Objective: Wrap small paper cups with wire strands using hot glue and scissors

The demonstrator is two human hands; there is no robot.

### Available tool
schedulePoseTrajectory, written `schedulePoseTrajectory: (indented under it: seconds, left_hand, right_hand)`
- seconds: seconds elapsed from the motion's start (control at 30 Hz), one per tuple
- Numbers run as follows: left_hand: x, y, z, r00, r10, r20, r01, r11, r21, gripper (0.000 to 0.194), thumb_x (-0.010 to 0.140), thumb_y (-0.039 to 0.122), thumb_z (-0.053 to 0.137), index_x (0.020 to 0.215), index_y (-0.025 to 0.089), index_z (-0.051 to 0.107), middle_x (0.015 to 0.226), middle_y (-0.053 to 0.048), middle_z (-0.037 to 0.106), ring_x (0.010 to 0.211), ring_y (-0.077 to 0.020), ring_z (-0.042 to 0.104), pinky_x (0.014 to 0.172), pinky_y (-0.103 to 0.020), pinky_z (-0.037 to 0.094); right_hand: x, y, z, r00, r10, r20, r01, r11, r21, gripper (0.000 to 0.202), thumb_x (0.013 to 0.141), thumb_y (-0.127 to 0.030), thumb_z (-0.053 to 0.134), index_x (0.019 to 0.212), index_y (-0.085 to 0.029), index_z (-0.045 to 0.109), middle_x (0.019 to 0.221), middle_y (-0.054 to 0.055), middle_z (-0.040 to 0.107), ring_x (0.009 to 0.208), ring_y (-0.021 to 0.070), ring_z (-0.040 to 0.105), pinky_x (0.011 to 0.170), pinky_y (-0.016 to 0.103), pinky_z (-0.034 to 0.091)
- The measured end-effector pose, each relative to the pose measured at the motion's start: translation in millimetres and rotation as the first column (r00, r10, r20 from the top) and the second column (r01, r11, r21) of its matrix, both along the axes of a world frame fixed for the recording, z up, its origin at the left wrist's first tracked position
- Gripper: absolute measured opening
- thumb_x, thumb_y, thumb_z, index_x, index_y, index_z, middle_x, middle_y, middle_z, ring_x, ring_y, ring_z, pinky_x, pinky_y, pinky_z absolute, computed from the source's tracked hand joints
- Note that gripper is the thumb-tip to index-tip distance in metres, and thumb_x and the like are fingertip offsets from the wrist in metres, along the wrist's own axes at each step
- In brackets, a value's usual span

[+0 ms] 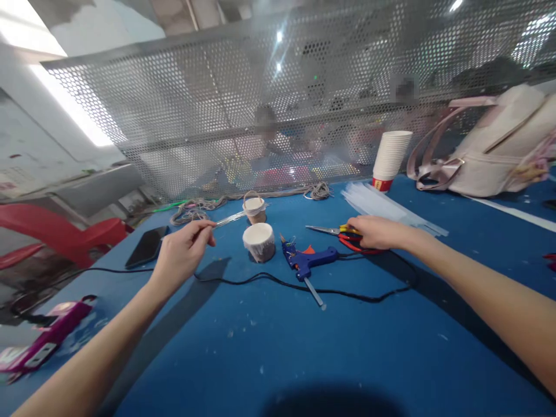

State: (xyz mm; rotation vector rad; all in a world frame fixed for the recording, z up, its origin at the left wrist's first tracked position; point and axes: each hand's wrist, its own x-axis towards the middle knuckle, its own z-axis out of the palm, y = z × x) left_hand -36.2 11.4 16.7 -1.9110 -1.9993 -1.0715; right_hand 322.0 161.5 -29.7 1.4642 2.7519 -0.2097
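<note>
My left hand (185, 249) is closed in a pinch on one end of a thin, shiny, see-through strip (231, 219). The strip's far end reaches the small brown cup (256, 214), which has a white top and a thin arched handle. In front of that cup is a wider round cup (259, 242) with a white top and ragged white edging. On the right, my right hand (377, 233) has its fingers around the red and yellow handles of the scissors (328, 230). The blades point left, just above the tabletop or on it; I cannot tell which. Between my hands lies a blue glue gun (310, 259) with a glue stick in its back.
A black cord (278, 281) crosses the blue table (243, 359). Grey rope (195, 213) lies at the back. Translucent strips (382, 204), stacked paper cups (391, 156) and a pale backpack (490, 145) stand right; a phone (147, 246) and purple power strip (47, 339) lie left.
</note>
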Motion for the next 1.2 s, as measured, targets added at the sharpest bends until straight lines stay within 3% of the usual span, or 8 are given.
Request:
schedulePoseTrajectory:
  seconds: [0.1,0.3,0.4,0.5,0.6,0.7,0.97,1.2]
  left_hand:
    - [-7,-5,-2.6,0.996,-0.023,-0.089,0.021,0.999,-0.024,0.016,0.078,0.03,0.049,0.082,0.023,0.062,0.065,0.0,0.066,0.058,-0.0177,0.061,0.063,-0.029,0.048]
    - [-17,-7,-7.8,0.958,-0.221,-0.183,0.195,0.969,-0.154,0.028,0.075,0.021,0.039,0.09,0.021,0.063,0.101,-0.011,0.069,0.083,-0.0222,0.066,0.075,-0.036,0.053]
    - [-15,-2,-6.9,0.94,-0.287,-0.183,0.251,0.947,-0.199,0.03,0.078,0.024,0.039,0.093,0.02,0.065,0.106,-0.012,0.069,0.098,-0.025,0.064,0.087,-0.041,0.05]
    - [-6,7,-4.1,0.919,-0.364,-0.154,0.327,0.919,-0.218,0.028,0.081,0.028,0.042,0.094,0.023,0.066,0.108,-0.01,0.07,0.106,-0.0252,0.062,0.096,-0.044,0.045]
    - [7,18,-2.2,0.89,-0.442,-0.11,0.403,0.878,-0.258,0.025,0.08,0.028,0.047,0.091,0.023,0.068,0.108,-0.009,0.071,0.106,-0.0242,0.061,0.098,-0.043,0.042]
    - [19,27,-2.3,0.864,-0.503,-0.039,0.468,0.828,-0.307,0.018,0.074,0.024,0.054,0.083,0.023,0.07,0.101,-0.007,0.073,0.106,-0.0239,0.059,0.097,-0.041,0.042]
    - [13,26,4.5,0.889,-0.363,0.279,0.434,0.862,-0.26,0.012,0.072,0.026,0.059,0.075,0.02,0.07,0.081,-0.004,0.072,0.078,-0.0199,0.062,0.081,-0.037,0.047]
    - [-4,-2,3.8,0.73,-0.328,0.599,0.467,0.88,-0.088,0.015,0.063,0.032,0.067,0.065,0.017,0.065,0.069,-0.004,0.068,0.066,-0.0167,0.062,0.066,-0.031,0.05]
  right_hand:
    - [-1,0,-1.4,0.997,-0.021,-0.079,0.025,0.999,0.047,0.033,0.064,-0.003,0.057,0.095,-0.015,0.061,0.092,0.013,0.066,0.08,0.0267,0.063,0.063,0.03,0.043]
    - [-5,-3,5.2,0.907,-0.013,-0.421,0.097,0.979,0.18,0.038,0.068,-0.003,0.052,0.105,-0.013,0.054,0.117,0.018,0.056,0.114,0.0297,0.051,0.093,0.036,0.041]
    - [-5,-2,11.5,0.792,-0.052,-0.608,0.185,0.97,0.158,0.036,0.073,-0.016,0.058,0.108,-0.015,0.051,0.111,0.016,0.059,0.107,0.03,0.055,0.087,0.039,0.045]
    - [-8,-4,15.2,0.583,-0.109,-0.805,0.227,0.973,0.032,0.049,0.07,-0.035,0.068,0.112,-0.018,0.047,0.097,0.011,0.062,0.089,0.0262,0.061,0.074,0.037,0.049]
    - [-13,-14,15.3,0.347,-0.193,-0.918,0.158,0.977,-0.146,0.064,0.06,-0.05,0.075,0.11,-0.019,0.048,0.075,0.001,0.058,0.065,0.0187,0.058,0.058,0.032,0.048]
    - [-20,-30,13.3,0.215,-0.285,-0.934,0.036,0.958,-0.283,0.067,0.052,-0.054,0.078,0.105,-0.021,0.052,0.064,-0.006,0.052,0.049,0.0111,0.048,0.047,0.026,0.041]
    - [-37,-53,5.8,0.082,-0.509,-0.857,-0.225,0.828,-0.513,0.053,0.052,-0.043,0.082,0.092,-0.021,0.055,0.06,-0.007,0.053,0.042,0.0051,0.043,0.04,0.018,0.035]
    - [-43,-67,5.2,0.078,-0.575,-0.814,-0.389,0.734,-0.556,0.053,0.053,-0.041,0.085,0.09,-0.02,0.054,0.056,-0.009,0.048,0.042,0.0036,0.039,0.04,0.017,0.031]
